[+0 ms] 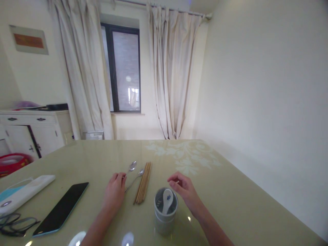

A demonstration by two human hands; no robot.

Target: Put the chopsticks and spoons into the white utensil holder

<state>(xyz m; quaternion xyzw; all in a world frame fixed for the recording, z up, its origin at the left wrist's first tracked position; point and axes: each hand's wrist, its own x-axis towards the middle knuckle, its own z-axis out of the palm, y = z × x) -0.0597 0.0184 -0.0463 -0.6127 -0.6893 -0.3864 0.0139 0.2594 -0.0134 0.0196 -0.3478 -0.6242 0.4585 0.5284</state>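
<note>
Metal spoon on or just above the surface, left of second spoon and grouped wooden chopsticks, handle pinched in left hand, right hand loosely curled, narrow opening, near gray cup with white ceramic spoon inside
</note>
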